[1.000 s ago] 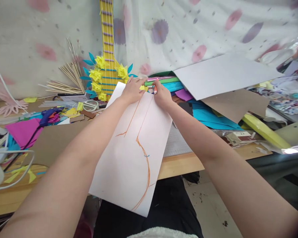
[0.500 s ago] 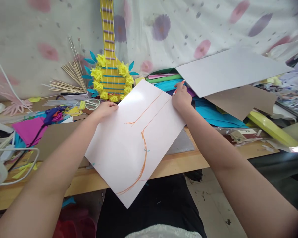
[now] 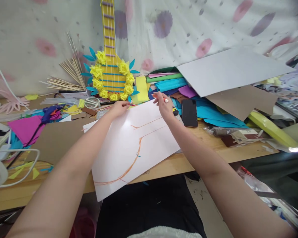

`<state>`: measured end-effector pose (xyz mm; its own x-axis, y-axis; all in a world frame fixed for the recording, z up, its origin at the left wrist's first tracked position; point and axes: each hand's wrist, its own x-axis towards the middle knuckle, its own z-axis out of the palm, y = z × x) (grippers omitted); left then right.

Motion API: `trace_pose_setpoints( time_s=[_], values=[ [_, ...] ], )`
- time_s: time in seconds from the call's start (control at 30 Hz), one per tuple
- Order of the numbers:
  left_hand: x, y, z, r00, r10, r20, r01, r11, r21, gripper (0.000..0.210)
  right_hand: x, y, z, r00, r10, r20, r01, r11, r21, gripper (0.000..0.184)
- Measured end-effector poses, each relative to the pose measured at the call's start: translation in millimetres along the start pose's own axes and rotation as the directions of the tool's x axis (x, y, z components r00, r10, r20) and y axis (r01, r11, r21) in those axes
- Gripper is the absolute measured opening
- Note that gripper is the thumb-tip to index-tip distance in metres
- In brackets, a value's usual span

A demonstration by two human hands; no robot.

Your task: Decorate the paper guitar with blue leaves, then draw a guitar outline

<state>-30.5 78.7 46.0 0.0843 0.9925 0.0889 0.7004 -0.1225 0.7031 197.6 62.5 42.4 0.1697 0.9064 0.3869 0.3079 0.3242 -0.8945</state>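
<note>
A large white sheet (image 3: 121, 148) lies slantwise on the table, its near corner jutting past the front edge. Orange lines on it form a curve and two straight strokes, with a small blue mark on the curve. My left hand (image 3: 119, 109) is closed at the sheet's far edge, gripping it there; the fingertips are partly hidden. Over the far right part of the sheet, my right hand (image 3: 164, 105) has its fingers wrapped round an orange-and-white marker (image 3: 166, 100).
A yellow paper guitar (image 3: 111, 74) with yellow flowers leans at the back. Wooden sticks (image 3: 64, 86) and scissors (image 3: 92, 102) lie left of it. A black phone (image 3: 189, 113), blue paper (image 3: 211, 112) and a big white board (image 3: 228, 71) are to the right.
The white sheet has turned clockwise and come down flatter onto the table. My right hand has moved left with the marker, uncovering the phone; my left hand has shifted slightly right.
</note>
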Motion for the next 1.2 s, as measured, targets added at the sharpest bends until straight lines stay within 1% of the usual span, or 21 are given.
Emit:
trace_pose_setpoints(
  time_s=[0.07, 0.1, 0.13, 0.23, 0.3, 0.33, 0.4, 0.47, 0.53, 0.6, 0.67, 0.73, 0.83, 0.9, 0.93, 1.0, 1.03, 1.07, 1.13, 1.17, 1.2],
  values=[
    [5, -3, 4.7, 0.991, 0.074, -0.114, -0.074, 0.997, 0.004, 0.037, -2, 6, 13, 0.992, 0.127, 0.017, -0.128, 0.982, 0.139, 0.049],
    [6, -5, 5.3, 0.986, 0.082, -0.144, -0.08, 0.997, 0.019, 0.038, -3, 8, 18, 0.983, 0.181, 0.025, -0.182, 0.966, 0.183, 0.047],
    [6, -8, 4.7, 0.987, 0.082, -0.138, -0.077, 0.996, 0.038, 0.038, -5, 11, 21, 0.975, 0.221, 0.029, -0.223, 0.952, 0.21, 0.045],
    [-2, -21, 0.0, 0.998, 0.054, -0.033, -0.049, 0.991, 0.123, 0.037, -11, 15, 25, 0.955, 0.297, 0.021, -0.293, 0.925, 0.241, 0.037],
    [-9, -28, -2.3, 0.999, 0.035, 0.002, -0.035, 0.984, 0.176, 0.037, -15, 16, 27, 0.943, 0.332, 0.014, -0.325, 0.911, 0.254, 0.034],
    [-12, -30, -2.4, 0.999, 0.035, 0.023, -0.039, 0.98, 0.196, 0.037, -17, 16, 27, 0.94, 0.342, 0.017, -0.334, 0.905, 0.263, 0.034],
    [-16, -31, -0.5, 0.994, 0.048, 0.102, -0.07, 0.972, 0.223, 0.037, -21, 16, 30, 0.94, 0.34, 0.032, -0.335, 0.9, 0.28, 0.035],
    [-18, -28, 3.0, 0.983, 0.038, 0.177, -0.083, 0.964, 0.254, 0.038, -23, 15, 32, 0.945, 0.326, 0.03, -0.32, 0.9, 0.296, 0.036],
    [-19, -21, 6.0, 0.976, -0.004, 0.216, -0.057, 0.96, 0.275, 0.039, -23, 14, 33, 0.953, 0.302, 0.0, -0.287, 0.907, 0.309, 0.037],
    [-22, -12, 6.3, 0.967, -0.06, 0.249, -0.007, 0.966, 0.257, 0.035, -22, 11, 32, 0.966, 0.257, -0.037, -0.232, 0.917, 0.325, 0.036],
    [-26, -2, 1.8, 0.955, -0.112, 0.274, 0.053, 0.975, 0.215, 0.028, -18, 6, 28, 0.977, 0.197, -0.08, -0.158, 0.925, 0.345, 0.036],
    [-31, 7, -8.7, 0.947, -0.169, 0.272, 0.127, 0.978, 0.164, 0.026, -14, -2, 20, 0.982, 0.128, -0.14, -0.072, 0.932, 0.355, 0.038],
    [-33, 16, -33.3, 0.951, -0.225, 0.21, 0.223, 0.974, 0.033, 0.031, -3, -19, 1, 0.967, -0.01, -0.256, 0.094, 0.943, 0.32, 0.039],
    [-29, 19, -48.9, 0.965, -0.235, 0.119, 0.242, 0.969, -0.052, 0.035, 5, -31, -13, 0.94, -0.139, -0.311, 0.226, 0.938, 0.262, 0.036],
    [-26, 20, -54.1, 0.969, -0.234, 0.077, 0.239, 0.969, -0.067, 0.035, 8, -36, -18, 0.93, -0.196, -0.31, 0.275, 0.932, 0.237, 0.035],
    [-18, 21, -56.1, 0.982, -0.189, 0.016, 0.189, 0.982, -0.024, 0.033, 11, -46, -22, 0.933, -0.24, -0.267, 0.303, 0.925, 0.23, 0.035],
    [-13, 21, -52.5, 0.99, -0.141, 0.004, 0.141, 0.99, 0.029, 0.03, 9, -49, -19, 0.947, -0.228, -0.228, 0.282, 0.927, 0.246, 0.035],
    [-9, 21, -46.3, 0.997, -0.077, 0.013, 0.075, 0.993, 0.09, 0.029, 6, -51, -15, 0.964, -0.199, -0.175, 0.241, 0.933, 0.269, 0.035],
    [-1, 19, -28.8, 0.995, 0.055, 0.085, -0.071, 0.979, 0.189, 0.029, -5, -50, 1, 0.991, -0.127, -0.035, 0.132, 0.943, 0.305, 0.035],
    [2, 18, -19.7, 0.989, 0.1, 0.109, -0.122, 0.97, 0.21, 0.03, -12, -47, 10, 0.994, -0.09, 0.055, 0.069, 0.947, 0.313, 0.036],
    [5, 17, -11.7, 0.985, 0.137, 0.104, -0.157, 0.962, 0.221, 0.032, -20, -42, 18, 0.992, -0.052, 0.116, 0.013, 0.948, 0.318, 0.036]
  ],
)
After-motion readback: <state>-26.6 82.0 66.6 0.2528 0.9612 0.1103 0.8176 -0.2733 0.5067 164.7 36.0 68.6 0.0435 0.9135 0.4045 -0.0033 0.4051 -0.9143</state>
